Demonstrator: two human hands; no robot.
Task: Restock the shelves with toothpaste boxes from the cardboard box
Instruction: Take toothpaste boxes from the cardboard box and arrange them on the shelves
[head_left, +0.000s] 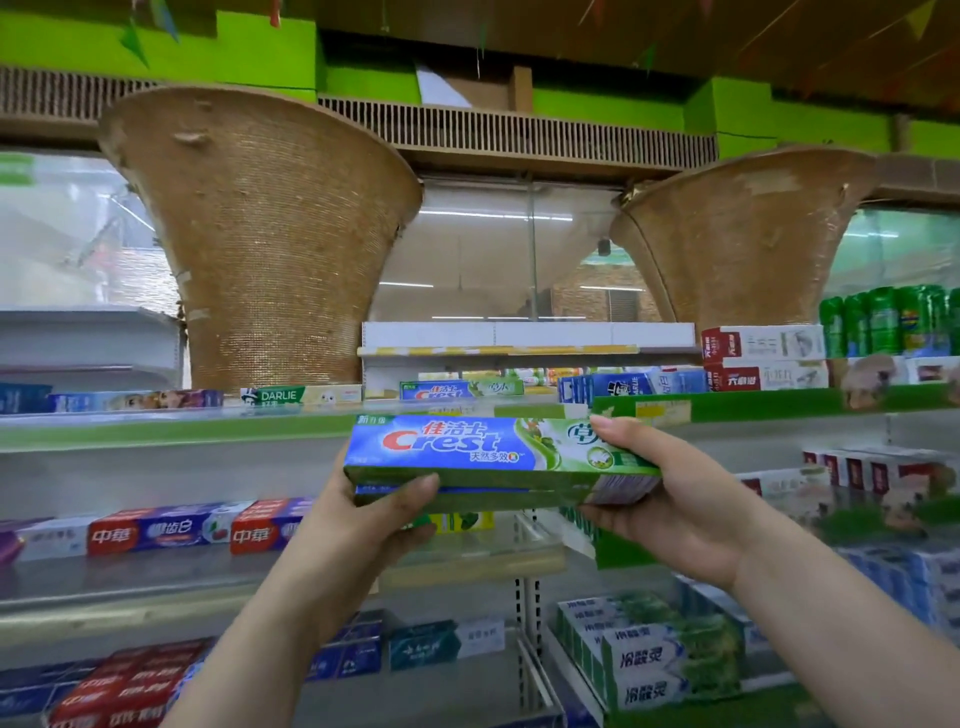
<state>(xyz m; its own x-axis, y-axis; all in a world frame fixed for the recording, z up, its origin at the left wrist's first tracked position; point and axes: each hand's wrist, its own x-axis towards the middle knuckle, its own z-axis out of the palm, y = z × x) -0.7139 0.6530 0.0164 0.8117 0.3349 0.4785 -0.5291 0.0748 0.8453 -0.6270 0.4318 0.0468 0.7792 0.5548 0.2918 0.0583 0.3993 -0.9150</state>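
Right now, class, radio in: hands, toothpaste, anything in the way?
Left hand, right hand: both gripping stacked Crest boxes, one end each. Held before upper shelf. Path ahead looks clear.

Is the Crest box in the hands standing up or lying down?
Lying down: the Crest box runs level, left hand gripping one end, right hand the other.

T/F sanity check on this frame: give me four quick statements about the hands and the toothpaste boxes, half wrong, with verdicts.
1. Both the left hand and the right hand hold the Crest boxes. True.
2. The Crest boxes rest on a shelf. False: they are held up in the air.
3. A matching box lies on the upper shelf. True.
4. The red boxes sit above the Darlie box. False: one shelf lower.
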